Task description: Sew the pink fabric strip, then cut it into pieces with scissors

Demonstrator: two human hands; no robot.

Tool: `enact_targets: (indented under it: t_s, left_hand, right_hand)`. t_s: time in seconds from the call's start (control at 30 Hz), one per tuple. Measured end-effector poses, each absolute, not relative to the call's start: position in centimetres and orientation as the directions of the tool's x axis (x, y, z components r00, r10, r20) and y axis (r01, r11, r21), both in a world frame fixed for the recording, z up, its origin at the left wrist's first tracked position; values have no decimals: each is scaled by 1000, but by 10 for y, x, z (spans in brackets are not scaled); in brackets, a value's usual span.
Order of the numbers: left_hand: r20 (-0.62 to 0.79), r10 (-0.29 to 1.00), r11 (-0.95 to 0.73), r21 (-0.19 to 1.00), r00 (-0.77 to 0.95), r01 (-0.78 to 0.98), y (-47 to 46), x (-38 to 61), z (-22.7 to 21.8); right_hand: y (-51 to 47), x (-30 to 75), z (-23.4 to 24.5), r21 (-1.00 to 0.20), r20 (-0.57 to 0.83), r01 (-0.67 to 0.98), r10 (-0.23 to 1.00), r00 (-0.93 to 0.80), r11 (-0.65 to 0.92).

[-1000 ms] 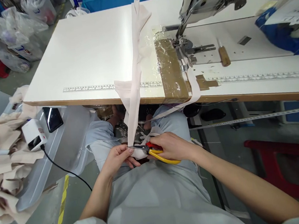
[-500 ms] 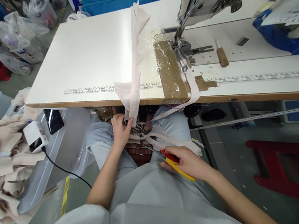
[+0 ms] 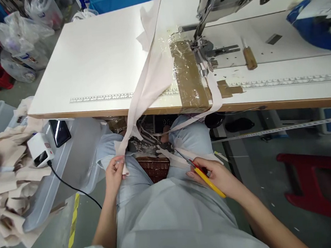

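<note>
Pinched in my left hand (image 3: 115, 175) is the near end of a pale pink fabric strip (image 3: 147, 85), which runs up over the table edge and across the tabletop. My right hand (image 3: 211, 173) grips scissors (image 3: 207, 180) with yellow and red handles, their blades pointing up and left over my lap. Close by the blades, a narrow fabric band (image 3: 174, 157) lies across my thighs. Another narrow band (image 3: 215, 95) hangs from the presser foot area of the sewing machine (image 3: 202, 50) and drops over the table edge to my lap.
At the left, a clear plastic bin (image 3: 78, 159) stands by heaped beige fabric pieces (image 3: 7, 182), with a phone (image 3: 60, 133) and a white charger (image 3: 40, 149) on it. A wooden-handled awl (image 3: 249, 56) lies right of the needle. A red stool (image 3: 302, 181) stands on the floor at right.
My left hand has moved left and toward me, drawing the fabric strip with it, so the strip slants across the table. The right hand with the scissors has shifted slightly right.
</note>
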State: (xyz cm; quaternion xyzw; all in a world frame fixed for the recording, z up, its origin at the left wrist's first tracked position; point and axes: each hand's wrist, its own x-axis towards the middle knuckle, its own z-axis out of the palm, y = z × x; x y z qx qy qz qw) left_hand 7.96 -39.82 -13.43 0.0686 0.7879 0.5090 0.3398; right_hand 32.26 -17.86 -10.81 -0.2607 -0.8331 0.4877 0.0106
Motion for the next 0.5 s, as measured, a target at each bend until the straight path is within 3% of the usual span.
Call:
enact_targets:
  t_s: [0.1, 0.17, 0.27, 0.37, 0.43, 0.5]
  left_hand:
    - [-461, 757, 281, 869, -463, -407, -383, 106, -103]
    - [-395, 843, 253, 890, -365, -379, -370, 117, -89]
    - [-282, 834, 284, 956, -475, -68, -356, 122, -80]
    - [-134, 809, 288, 939, -572, 189, -352, 122, -78]
    - [-168, 814, 293, 945, -556, 144, -353, 123, -76]
    - [-310, 818, 335, 942, -485, -37, -355, 123, -74]
  right_hand:
    - [-183, 314, -101, -823, -248, 414, 408, -878, 389]
    - [-184, 310, -95, -820, -263, 410, 373, -890, 399]
    - [-184, 305, -84, -819, -302, 406, 296, -906, 406]
    - [-180, 299, -78, -835, -316, 371, 198, -928, 407]
    - [-178, 294, -77, -847, -323, 347, 130, -938, 402]
    - [-175, 288, -79, -860, -340, 335, 57, -939, 385]
